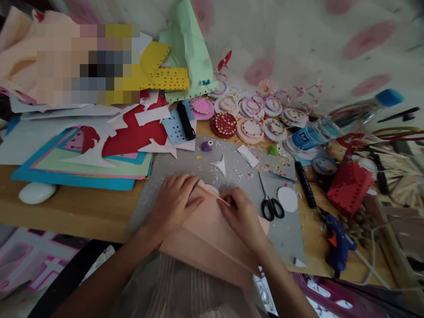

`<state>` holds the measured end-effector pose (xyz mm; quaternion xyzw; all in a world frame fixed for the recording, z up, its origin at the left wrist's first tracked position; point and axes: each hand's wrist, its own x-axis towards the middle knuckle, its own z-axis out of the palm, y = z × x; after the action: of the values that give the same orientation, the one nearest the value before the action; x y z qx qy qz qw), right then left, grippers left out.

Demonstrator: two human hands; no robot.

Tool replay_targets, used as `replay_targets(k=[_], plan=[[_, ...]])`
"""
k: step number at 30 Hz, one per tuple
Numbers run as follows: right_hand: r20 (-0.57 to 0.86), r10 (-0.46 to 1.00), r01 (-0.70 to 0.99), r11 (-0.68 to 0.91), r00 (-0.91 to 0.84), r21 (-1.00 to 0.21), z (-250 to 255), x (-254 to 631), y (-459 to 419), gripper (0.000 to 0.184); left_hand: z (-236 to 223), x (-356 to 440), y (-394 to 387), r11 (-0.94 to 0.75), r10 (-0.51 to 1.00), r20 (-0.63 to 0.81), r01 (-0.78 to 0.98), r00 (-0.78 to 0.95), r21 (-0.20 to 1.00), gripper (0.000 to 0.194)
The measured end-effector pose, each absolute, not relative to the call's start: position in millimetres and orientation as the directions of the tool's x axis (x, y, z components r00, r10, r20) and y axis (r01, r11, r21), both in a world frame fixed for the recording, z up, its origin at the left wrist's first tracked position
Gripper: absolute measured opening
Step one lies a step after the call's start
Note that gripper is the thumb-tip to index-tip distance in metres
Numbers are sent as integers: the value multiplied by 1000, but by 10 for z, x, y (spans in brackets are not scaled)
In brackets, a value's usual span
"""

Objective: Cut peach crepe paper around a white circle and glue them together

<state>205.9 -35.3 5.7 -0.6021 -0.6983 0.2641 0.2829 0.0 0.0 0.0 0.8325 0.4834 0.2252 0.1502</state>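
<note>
Both hands rest on a sheet of peach paper [212, 234] lying at lower centre of the frame, on a grey mat [238, 176] on the wooden worktop [73, 212]. Left hand [175, 203] lies flat on the sheet's upper left part, fingers [194, 201] stretched out close together, pressing the paper down. Right hand [241, 216] sits just beside it, fingers pinched on a raised fold or edge of the same sheet; a thin pale line runs between the two hands, exact nature cannot be told. Scissors [271, 205] with black handles lie on the mat just right of the right hand, next to a white paper disc [287, 198]. A black marker [305, 184] lies further right. Stacked coloured paper sheets [82, 163] fill the left of the frame. Decorated round paper discs [251, 117] cluster at upper centre. A plastic water bottle [331, 126] lies on its side at upper right. A blue glue gun [338, 243] sits at lower right.
</note>
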Motion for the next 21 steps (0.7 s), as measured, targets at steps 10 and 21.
replay_targets(k=[10,21], plan=[[36,997,632,74,-73,-772,50,1989,-336,21,-74,-2,16,-498,866,246,711,434,496,23],[49,994,662,104,-101,-742,18,1967,-151,17,-66,88,6,-460,880,308,810,362,363,39]])
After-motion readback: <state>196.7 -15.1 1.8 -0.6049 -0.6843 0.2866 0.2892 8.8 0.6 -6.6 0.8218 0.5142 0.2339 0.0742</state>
